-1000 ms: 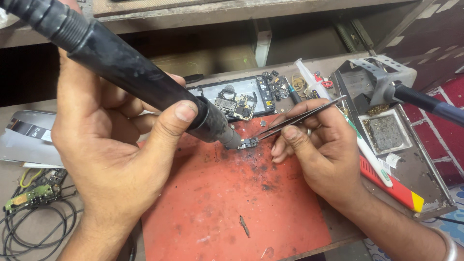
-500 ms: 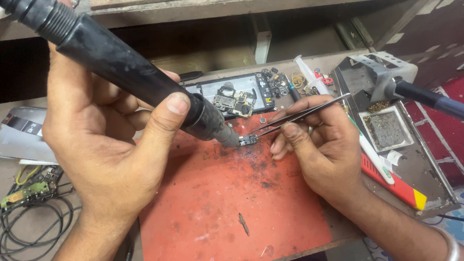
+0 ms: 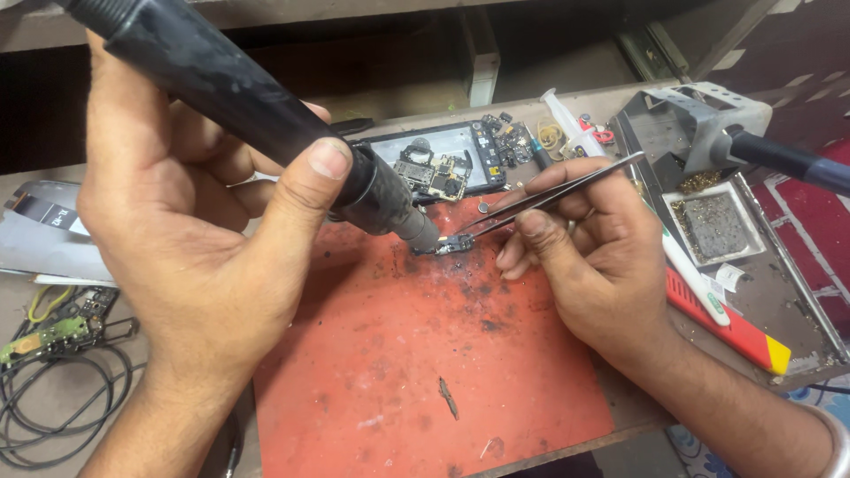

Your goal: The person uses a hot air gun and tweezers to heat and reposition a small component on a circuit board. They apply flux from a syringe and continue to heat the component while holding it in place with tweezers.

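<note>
Black hot-air wand (image 3: 266,115), top cropped, gripped by left hand (image 3: 195,239); right hand (image 3: 593,257) pinches tweezers (image 3: 549,195).

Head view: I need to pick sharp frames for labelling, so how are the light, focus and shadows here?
Head view: even, soft light, no harsh glare; the small board on the red mat is sharp, the black hot-air handle in the left hand looms large and slightly soft at the top edge; the right hand with tweezers casts only a faint shadow.
</note>
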